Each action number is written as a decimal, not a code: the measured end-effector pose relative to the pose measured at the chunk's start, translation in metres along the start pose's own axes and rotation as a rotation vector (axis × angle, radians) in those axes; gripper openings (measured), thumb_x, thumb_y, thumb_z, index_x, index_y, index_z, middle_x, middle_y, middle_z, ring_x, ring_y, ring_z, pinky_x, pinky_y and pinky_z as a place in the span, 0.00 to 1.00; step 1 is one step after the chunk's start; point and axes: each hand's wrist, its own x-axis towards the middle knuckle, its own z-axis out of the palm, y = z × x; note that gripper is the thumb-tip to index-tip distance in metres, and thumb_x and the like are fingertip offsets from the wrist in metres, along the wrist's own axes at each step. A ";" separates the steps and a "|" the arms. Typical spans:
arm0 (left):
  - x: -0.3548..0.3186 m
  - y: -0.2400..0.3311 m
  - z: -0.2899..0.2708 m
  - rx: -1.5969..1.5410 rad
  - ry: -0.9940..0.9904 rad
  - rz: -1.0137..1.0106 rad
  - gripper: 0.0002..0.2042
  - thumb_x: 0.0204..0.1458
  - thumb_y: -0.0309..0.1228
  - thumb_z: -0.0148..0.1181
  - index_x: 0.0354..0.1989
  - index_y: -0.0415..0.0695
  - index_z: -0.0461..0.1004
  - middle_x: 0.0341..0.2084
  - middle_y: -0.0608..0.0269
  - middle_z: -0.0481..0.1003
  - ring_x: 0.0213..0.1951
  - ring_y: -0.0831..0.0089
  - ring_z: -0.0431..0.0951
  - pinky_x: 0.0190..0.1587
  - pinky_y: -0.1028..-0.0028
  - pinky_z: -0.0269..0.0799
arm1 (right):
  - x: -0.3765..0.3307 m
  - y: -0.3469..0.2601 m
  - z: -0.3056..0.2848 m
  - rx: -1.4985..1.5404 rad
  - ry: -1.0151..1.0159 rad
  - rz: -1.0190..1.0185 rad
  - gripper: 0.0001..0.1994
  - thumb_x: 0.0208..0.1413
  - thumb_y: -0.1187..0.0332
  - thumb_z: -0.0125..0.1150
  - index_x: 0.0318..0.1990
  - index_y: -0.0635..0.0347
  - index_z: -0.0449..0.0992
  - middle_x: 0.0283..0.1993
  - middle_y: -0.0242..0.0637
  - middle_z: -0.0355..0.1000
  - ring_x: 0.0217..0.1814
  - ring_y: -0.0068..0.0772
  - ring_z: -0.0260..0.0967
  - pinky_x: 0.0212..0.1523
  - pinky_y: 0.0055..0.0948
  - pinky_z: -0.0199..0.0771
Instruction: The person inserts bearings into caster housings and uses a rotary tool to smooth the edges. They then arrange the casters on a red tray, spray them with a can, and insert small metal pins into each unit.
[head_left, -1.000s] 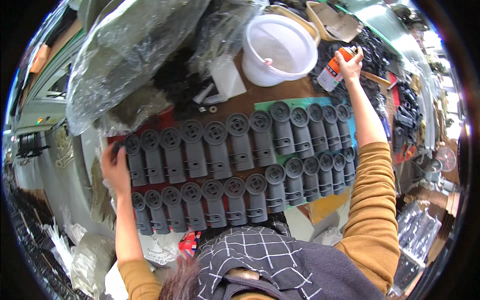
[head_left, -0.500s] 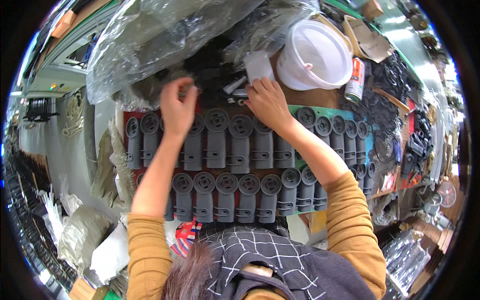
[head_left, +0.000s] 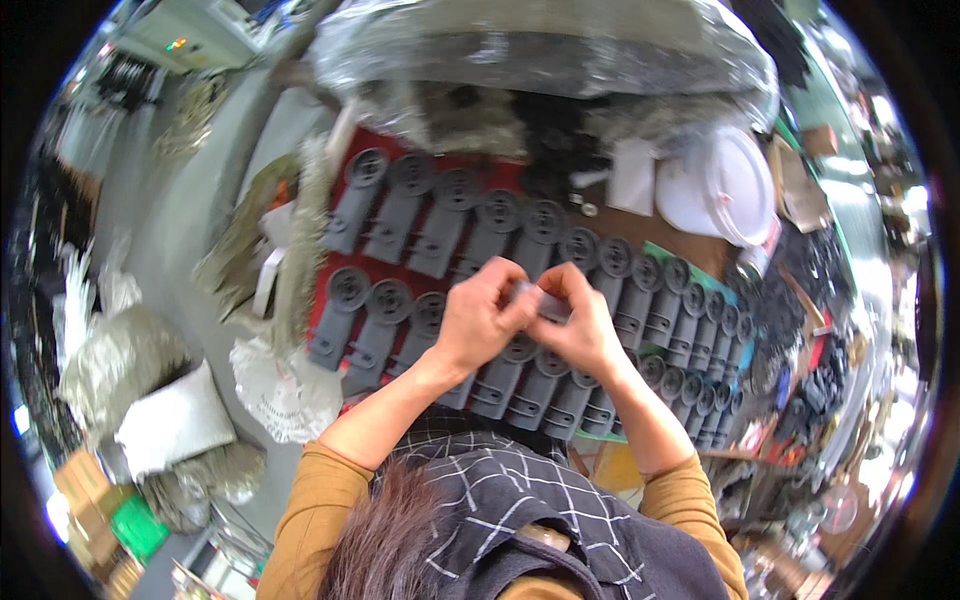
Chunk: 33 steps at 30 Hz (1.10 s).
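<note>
My left hand (head_left: 483, 318) and my right hand (head_left: 577, 320) meet above the middle of the table, fingertips pinched together on a small pale part (head_left: 528, 293). Under them lie two rows of grey plastic pieces with round ends (head_left: 440, 225), side by side on a red and green mat (head_left: 336, 230). Both hands hover over the near row. What the small part is stays too small to tell.
A white bucket with a lid (head_left: 722, 185) stands at the far right of the table. A big clear plastic bag of dark parts (head_left: 540, 50) fills the back. Black parts (head_left: 800, 330) pile along the right edge. Sacks and white bags (head_left: 170, 420) lie on the floor at left.
Both hands have drawn back from the far dark parts toward me and come together over the near row. The view has swung left and down.
</note>
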 end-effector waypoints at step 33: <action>-0.077 -0.102 -0.241 -1.406 -0.071 -0.411 0.32 0.64 0.55 0.39 0.51 0.33 0.71 0.39 0.51 0.78 0.41 0.63 0.81 0.45 0.69 0.80 | 0.041 -0.151 0.194 -0.457 -0.365 -0.585 0.15 0.49 0.61 0.67 0.40 0.58 0.74 0.33 0.43 0.74 0.36 0.47 0.73 0.37 0.38 0.72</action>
